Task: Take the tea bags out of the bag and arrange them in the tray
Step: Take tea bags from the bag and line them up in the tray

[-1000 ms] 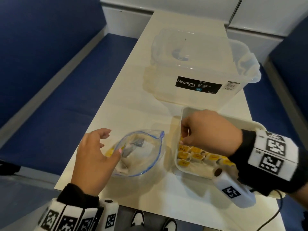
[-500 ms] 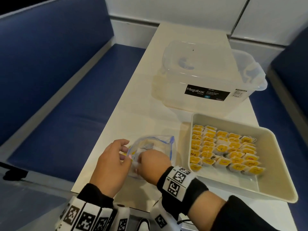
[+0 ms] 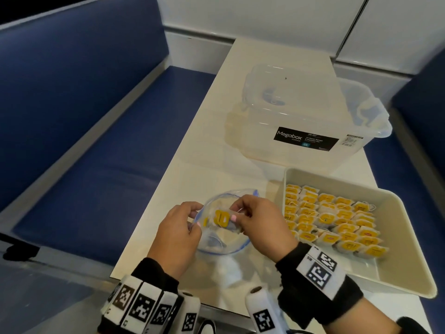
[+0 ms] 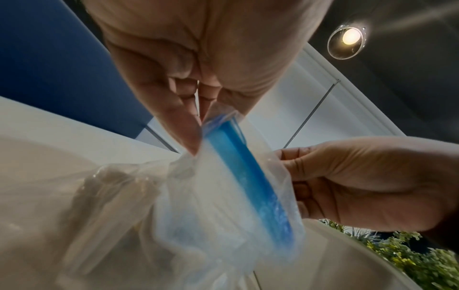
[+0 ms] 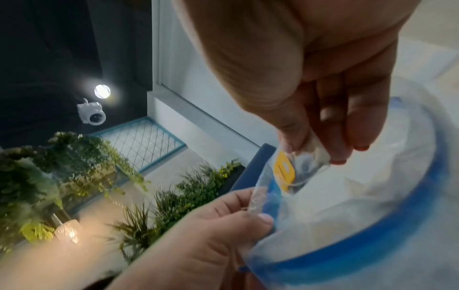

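A clear zip bag (image 3: 222, 233) with a blue seal strip (image 4: 250, 176) stands open near the table's front edge. My left hand (image 3: 178, 233) pinches its left rim (image 5: 255, 204) and holds the mouth open. My right hand (image 3: 260, 225) pinches a tea bag (image 3: 222, 219) with a yellow tag (image 5: 283, 170) just above the bag's mouth. To the right, a cream tray (image 3: 409, 249) holds several rows of yellow-tagged tea bags (image 3: 332, 222). More tea bags inside the zip bag show only as a pale blur.
A clear lidded storage box (image 3: 305, 116) with a black label stands behind the tray. The narrow cream table (image 3: 192, 169) runs between blue bench seats (image 3: 96, 153). The tray's right and front parts are bare.
My right hand left the tray, reached into the zip bag, and now lifts a tea bag out of its mouth. My left hand kept its hold on the bag's rim.
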`<control>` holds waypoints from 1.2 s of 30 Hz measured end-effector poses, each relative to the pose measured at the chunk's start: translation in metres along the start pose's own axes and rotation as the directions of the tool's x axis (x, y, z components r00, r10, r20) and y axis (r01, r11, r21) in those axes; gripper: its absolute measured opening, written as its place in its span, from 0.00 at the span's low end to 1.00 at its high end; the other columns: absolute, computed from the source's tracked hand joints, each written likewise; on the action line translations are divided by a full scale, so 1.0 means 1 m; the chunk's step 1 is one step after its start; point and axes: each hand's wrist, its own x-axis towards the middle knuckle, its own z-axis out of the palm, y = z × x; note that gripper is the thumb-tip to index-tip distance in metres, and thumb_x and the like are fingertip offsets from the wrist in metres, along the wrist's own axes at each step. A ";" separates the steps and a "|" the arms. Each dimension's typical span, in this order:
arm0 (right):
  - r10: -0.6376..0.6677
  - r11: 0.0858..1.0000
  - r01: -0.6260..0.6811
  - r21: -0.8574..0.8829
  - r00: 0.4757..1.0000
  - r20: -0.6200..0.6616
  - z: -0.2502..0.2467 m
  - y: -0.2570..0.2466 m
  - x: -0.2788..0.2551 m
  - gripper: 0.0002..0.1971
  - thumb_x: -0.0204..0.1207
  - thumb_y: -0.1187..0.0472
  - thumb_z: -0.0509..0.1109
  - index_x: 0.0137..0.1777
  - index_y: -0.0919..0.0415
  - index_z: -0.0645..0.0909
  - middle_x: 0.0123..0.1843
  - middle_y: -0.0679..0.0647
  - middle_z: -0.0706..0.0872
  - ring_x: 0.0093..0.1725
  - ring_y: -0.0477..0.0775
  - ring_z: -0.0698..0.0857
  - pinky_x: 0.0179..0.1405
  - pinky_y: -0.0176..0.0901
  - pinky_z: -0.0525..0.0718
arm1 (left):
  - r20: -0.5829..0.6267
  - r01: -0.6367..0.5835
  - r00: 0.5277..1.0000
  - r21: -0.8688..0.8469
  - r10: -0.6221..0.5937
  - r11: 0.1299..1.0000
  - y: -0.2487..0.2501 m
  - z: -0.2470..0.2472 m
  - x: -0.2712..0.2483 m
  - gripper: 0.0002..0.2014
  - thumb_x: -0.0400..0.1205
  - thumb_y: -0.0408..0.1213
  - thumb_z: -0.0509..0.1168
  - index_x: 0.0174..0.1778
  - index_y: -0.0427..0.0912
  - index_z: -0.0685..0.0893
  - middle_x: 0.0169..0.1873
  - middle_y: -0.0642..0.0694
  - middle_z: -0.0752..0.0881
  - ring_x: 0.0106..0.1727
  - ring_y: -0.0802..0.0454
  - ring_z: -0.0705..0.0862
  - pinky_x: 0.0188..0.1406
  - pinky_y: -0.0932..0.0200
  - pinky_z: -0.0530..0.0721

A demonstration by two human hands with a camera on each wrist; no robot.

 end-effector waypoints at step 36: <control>-0.175 0.879 0.298 0.372 0.928 -0.329 -0.031 -0.006 -0.034 0.07 0.73 0.59 0.74 0.38 0.44 0.84 0.39 0.43 0.87 0.39 0.44 0.84 0.41 0.45 0.84 | -0.089 -0.263 0.964 -0.166 0.251 0.950 0.066 0.008 -0.006 0.09 0.74 0.36 0.74 0.45 0.54 0.88 0.38 0.61 0.88 0.42 0.65 0.85 0.39 0.79 0.77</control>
